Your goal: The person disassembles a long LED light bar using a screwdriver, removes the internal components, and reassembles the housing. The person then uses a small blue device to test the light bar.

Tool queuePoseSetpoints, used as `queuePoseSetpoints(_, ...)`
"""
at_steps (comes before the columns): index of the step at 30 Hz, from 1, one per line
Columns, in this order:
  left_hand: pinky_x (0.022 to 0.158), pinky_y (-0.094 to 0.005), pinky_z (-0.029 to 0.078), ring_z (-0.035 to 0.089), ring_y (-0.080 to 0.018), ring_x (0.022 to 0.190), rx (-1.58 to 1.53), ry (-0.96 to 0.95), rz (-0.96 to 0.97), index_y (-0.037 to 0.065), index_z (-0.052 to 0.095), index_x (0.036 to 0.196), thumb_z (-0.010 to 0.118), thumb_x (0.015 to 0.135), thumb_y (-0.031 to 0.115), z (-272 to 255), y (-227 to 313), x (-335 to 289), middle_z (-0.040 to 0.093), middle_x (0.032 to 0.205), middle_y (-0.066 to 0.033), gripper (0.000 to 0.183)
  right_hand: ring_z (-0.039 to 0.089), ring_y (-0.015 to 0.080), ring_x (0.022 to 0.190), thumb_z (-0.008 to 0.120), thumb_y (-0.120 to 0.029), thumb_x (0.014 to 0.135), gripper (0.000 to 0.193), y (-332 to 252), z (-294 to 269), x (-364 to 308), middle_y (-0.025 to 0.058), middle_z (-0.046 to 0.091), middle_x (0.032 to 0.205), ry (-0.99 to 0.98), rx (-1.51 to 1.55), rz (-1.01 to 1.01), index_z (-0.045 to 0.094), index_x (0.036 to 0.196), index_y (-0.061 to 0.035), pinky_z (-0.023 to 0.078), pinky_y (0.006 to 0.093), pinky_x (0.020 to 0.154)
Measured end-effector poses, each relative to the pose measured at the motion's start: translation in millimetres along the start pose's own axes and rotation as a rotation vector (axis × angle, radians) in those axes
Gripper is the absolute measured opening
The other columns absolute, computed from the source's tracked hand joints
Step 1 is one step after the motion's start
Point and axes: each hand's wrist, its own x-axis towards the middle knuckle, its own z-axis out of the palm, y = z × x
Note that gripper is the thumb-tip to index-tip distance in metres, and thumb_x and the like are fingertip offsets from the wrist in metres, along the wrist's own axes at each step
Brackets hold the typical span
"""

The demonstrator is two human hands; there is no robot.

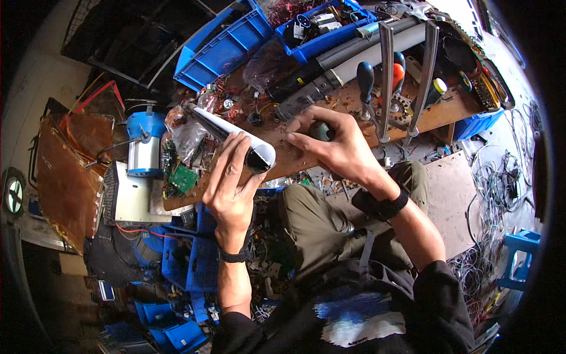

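Observation:
My left hand [227, 183] grips a long white-and-black tube-shaped casing [259, 146] near its near end, fingers along its side and thumb below. The casing slants away to the far left above the wooden bench [289, 162]; its near end looks dark and hollow. To the right of it, my right hand [342, 144] is curled around a screwdriver with a rounded dark green handle [321, 131]. A thin shaft shows below that hand, pointing toward my lap. The two hands are apart, and the screwdriver does not touch the casing.
Upright tools with dark handles [365, 82] and two metal bars [386, 82] stand right of my right hand. Blue crates [224, 44] line the far side. A blue-and-silver cylinder [145, 144] and a green circuit board [183, 179] lie left. Tangled cables [501, 194] cover the right floor.

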Motion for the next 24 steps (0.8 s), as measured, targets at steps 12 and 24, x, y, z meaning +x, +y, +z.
queuePoseSetpoints(12, 0.11, -0.0437, 0.055, 0.064, -0.0347, 0.134, 0.0, -0.13, -0.004, 0.003, 0.069, 0.139, 0.083, 0.073, -0.011, 22, 13, 13, 0.07, 0.138, -0.0159, 0.069, 0.075, 0.0128, 0.08, 0.083, -0.006, 0.092, 0.018, 27, 19, -39, 0.0122, 0.078, 0.09, 0.212, -0.242, -0.251, 0.075, 0.107, 0.0007, 0.059, 0.0295, 0.071)
queuePoseSetpoints(24, 0.11, -0.0448, 0.054, 0.066, -0.0358, 0.131, -0.048, -0.123, -0.006, 0.002, 0.071, 0.136, 0.083, 0.071, -0.012, 33, 15, -3, 0.072, 0.135, -0.0167, 0.067, 0.075, 0.0319, 0.073, 0.084, -0.013, 0.088, 0.02, 40, 25, -42, 0.0194, 0.073, 0.082, 0.22, -0.292, -0.178, 0.069, 0.093, -0.0004, 0.056, 0.039, 0.065)
